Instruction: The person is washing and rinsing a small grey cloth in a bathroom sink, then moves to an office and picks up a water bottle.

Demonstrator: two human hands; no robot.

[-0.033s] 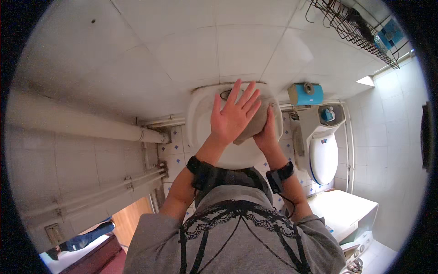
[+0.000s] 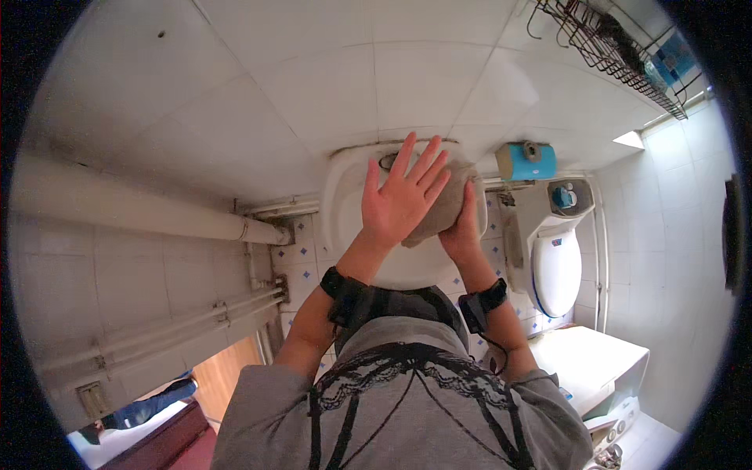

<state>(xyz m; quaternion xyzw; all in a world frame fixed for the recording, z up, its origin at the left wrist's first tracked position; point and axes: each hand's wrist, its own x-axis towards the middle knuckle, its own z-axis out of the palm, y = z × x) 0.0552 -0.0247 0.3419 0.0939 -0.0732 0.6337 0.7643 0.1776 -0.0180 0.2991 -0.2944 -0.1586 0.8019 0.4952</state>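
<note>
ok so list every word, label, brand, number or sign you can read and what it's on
None can be read.
Small dark label on the toilet lid: too small.
Pale mark on the blue toilet-paper holder: too small.
Blue package on the wire rack: too blurred.
Grey-brown cloth in the right hand: no lettering visible.

Right hand (image 2: 464, 225) slightly further right, grey cloth (image 2: 448, 205) likewise
</note>
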